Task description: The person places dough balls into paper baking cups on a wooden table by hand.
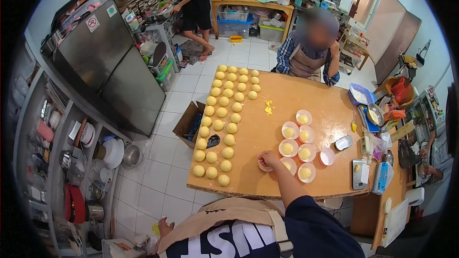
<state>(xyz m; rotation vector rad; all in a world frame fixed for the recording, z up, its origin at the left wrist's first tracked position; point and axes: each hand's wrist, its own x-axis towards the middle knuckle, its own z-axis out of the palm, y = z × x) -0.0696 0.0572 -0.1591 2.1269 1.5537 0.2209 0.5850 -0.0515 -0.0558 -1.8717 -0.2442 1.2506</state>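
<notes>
My right hand [269, 158] reaches over the table with fingers curled down at a white paper baking cup [262, 166]. The hand covers most of this cup, so what the fingers hold is hidden. Close by stand several paper cups with pale yellow dough balls [304, 173] in them, and a cup with no ball [327, 156]. Rows of round dough balls [218, 124] fill the table's left side, around a small dark piece [213, 141]. Low at my left side hangs my left hand [166, 228], fingers apart, beside a yellow-green thing I cannot identify.
On the wooden table [248, 134] lie yellow bits [268, 107], a foil tray [343, 143] and a scale [360, 174]. A person [311, 50] sits opposite; another stands behind. Part of a third shows at right. A carton [186, 123] stands left of the table, near the fridge [112, 74].
</notes>
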